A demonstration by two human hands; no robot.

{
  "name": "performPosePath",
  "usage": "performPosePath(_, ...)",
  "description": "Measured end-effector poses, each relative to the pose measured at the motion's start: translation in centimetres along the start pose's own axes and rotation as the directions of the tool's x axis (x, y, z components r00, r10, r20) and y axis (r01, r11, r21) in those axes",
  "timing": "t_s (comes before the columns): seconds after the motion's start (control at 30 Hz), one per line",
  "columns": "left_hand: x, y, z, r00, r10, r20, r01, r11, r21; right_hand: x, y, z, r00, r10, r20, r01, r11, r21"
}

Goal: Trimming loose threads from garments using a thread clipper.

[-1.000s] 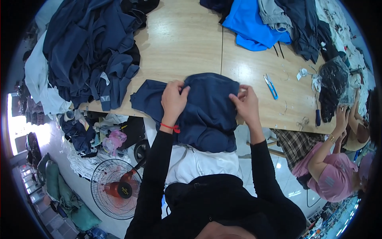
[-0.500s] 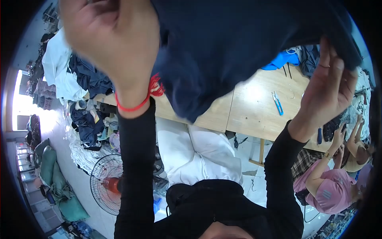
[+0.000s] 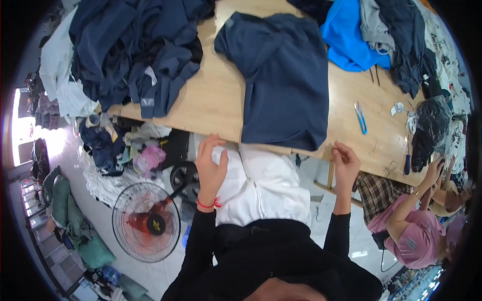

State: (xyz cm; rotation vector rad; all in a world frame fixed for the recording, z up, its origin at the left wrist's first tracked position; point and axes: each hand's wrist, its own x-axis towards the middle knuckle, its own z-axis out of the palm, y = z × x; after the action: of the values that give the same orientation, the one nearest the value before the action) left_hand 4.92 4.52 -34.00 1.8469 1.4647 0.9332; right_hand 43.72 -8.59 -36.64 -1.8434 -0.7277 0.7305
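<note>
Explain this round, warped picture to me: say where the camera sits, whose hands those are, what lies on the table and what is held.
The camera sits on a person's head and looks down, so the wide lens bends straight edges. The two bare hands rising from the lower edge are that person's own. The left hand, with a red cord at the wrist, and the right hand both hang just off the near edge of the light wooden table; neither holds anything. On the table a dark navy garment lies spread flat, its hem over the edge. A heap of dark blue clothes lies to the left, a bright blue cloth beyond, small blue-handled snips to the right. Another person in a pink top sits at the right.
</note>
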Motion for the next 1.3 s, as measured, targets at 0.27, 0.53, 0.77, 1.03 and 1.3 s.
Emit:
performPosePath(0.27,-0.1,0.5,3.7,1.0,-0.005,0.017,0.004,0.997,0.081,0.2,-2.6,4.7,0.984,-0.126,0.124,0.153,0.957,-0.245)
performPosePath(0.53,-0.6,0.3,4.9,1.0,-0.008,0.028,0.002,0.98,0.199,-0.8,-2.7,2.8,0.974,-0.114,0.197,0.18,0.914,-0.362)
performPosePath(0.77,0.6,0.8,5.3,0.992,0.1,0.079,-0.12,0.945,0.305,0.2,-0.1,2.3,0.982,-0.129,0.135,0.154,0.967,-0.202)
performPosePath(1.03,2.9,2.1,7.0,0.84,-0.422,0.343,0.526,0.475,-0.705,0.6,0.4,2.1,0.993,0.106,0.06,-0.118,0.961,0.25)
performPosePath(1.3,3.6,-0.7,5.8,0.712,-0.196,0.674,0.63,-0.246,-0.736,1.8,-1.8,0.5,0.91,0.267,0.319,-0.406,0.407,0.819)
